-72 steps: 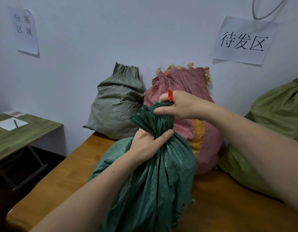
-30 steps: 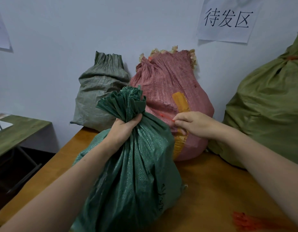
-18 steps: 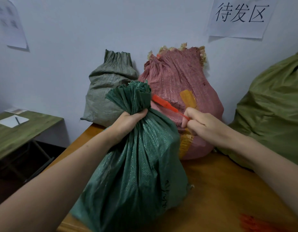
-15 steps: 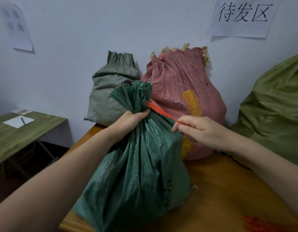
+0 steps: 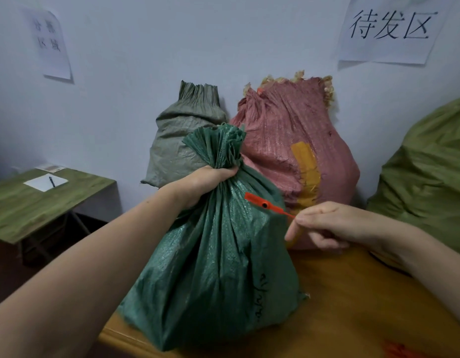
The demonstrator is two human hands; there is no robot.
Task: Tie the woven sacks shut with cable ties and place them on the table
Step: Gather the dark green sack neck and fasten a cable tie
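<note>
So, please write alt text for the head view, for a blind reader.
A person's left hand grips the bunched neck of a dark green woven sack on a wooden table, while the right hand holds the thin end of an orange cable tie. A grey sack, a pink sack and an olive sack stand behind.

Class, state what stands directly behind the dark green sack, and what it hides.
Behind the dark green sack stand a grey-green sack and a pink sack. The lower front of each is covered.
</note>
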